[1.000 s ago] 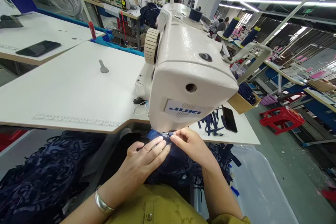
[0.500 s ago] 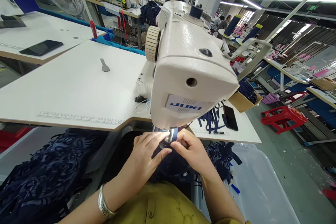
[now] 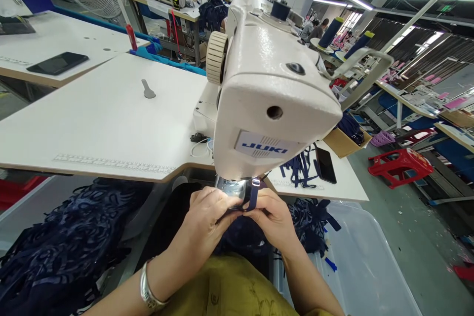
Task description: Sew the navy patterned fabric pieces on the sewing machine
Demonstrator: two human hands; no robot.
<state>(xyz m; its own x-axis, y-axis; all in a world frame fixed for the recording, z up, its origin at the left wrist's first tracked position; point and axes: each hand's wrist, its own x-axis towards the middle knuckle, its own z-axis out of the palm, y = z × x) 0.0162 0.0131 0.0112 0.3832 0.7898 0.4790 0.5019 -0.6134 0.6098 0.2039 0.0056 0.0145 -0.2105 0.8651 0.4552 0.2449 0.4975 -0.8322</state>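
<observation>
A cream JUKI sewing machine stands on the white table and fills the middle of the view. Just below its head, my left hand and my right hand meet with fingers curled and pinched on a narrow navy strap. The strap runs up to the needle area, with a small metal ring near its top. Dark navy fabric lies in my lap under both hands. The needle itself is hidden by the machine head.
A heap of navy patterned fabric lies at my lower left. A clear plastic bin stands at my right. Loose navy straps and a black phone lie on the table's right part. Red stools sit on the floor beyond.
My left fingers went from stretched flat on the fabric to curled in a pinch. Both hands drew closer under the machine head, and the navy strap now stands up between them.
</observation>
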